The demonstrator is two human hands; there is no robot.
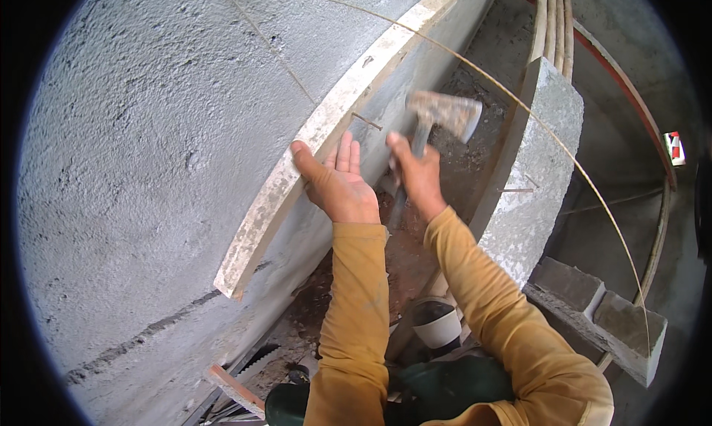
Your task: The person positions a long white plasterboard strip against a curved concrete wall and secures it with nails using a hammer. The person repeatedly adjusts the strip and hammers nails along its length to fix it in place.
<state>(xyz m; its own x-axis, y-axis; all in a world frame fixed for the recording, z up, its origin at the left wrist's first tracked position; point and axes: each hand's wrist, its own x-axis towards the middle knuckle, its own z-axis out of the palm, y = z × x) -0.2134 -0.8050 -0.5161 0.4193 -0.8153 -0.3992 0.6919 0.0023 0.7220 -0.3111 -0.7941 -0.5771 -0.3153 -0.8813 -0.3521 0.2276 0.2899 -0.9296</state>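
Plank (pixel 337 120) on wall (pixel 148 166), long axis up-right. Left hand (pixel 343 189) unclenched, thumb on plank below nail (pixel 367 121). Right hand (pixel 420 177) clenched round hatchet (pixel 439 114), head above grip, blade right.

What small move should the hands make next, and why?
Probably slide the left hand along the board, away from the nail: its fingertips lie close to where the nail sticks out of the board's side, and the right hand holds a hatchet nearby.

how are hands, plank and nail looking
Left hand open against plank. Right hand gripping hatchet-like hammer. Nail jutting from plank's side. Cord strung across view, clearance unclear.
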